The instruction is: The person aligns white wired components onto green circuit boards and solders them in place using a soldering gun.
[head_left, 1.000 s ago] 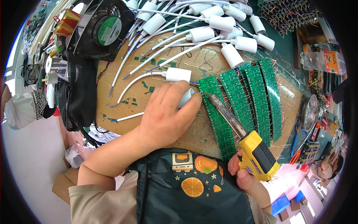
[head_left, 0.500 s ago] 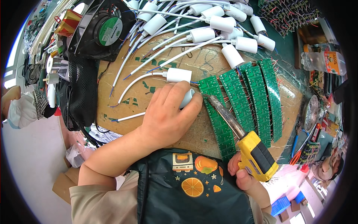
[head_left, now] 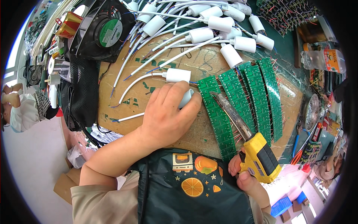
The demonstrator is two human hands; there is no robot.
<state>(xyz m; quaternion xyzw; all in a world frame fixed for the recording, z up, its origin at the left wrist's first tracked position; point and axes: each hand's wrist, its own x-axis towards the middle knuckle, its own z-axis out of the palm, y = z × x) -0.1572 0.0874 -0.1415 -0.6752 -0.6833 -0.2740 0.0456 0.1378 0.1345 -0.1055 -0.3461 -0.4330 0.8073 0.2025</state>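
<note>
My left hand (head_left: pixel 167 112) is closed around a white cylindrical cable housing (head_left: pixel 186 98), whose open end faces the nearest green circuit board strip (head_left: pixel 216 115). Its white cable (head_left: pixel 131 117) comes out on the other side of the hand, with a bared wire at the tip. In my right hand (head_left: pixel 240 171) is a yellow and black soldering gun (head_left: pixel 259 156), its long metal nozzle pointing up and left over the boards. The tip lies above the first strip, apart from the held housing. Just beyond my left fingers, another white housing (head_left: pixel 178 75) lies with a blue wire reaching the board.
Several more white housings with cables (head_left: pixel 220 24) are heaped at the back. A black fan (head_left: pixel 102 33) and a black mesh bag (head_left: pixel 80 89) stand at left. At right are a plastic bottle (head_left: pixel 324 61) and pliers (head_left: pixel 298 155). Another person (head_left: pixel 26 106) sits far left.
The soldering gun's tip has shifted right, away from the held housing and the strip's left edge. My left hand has barely moved. The person at far left has raised a hand.
</note>
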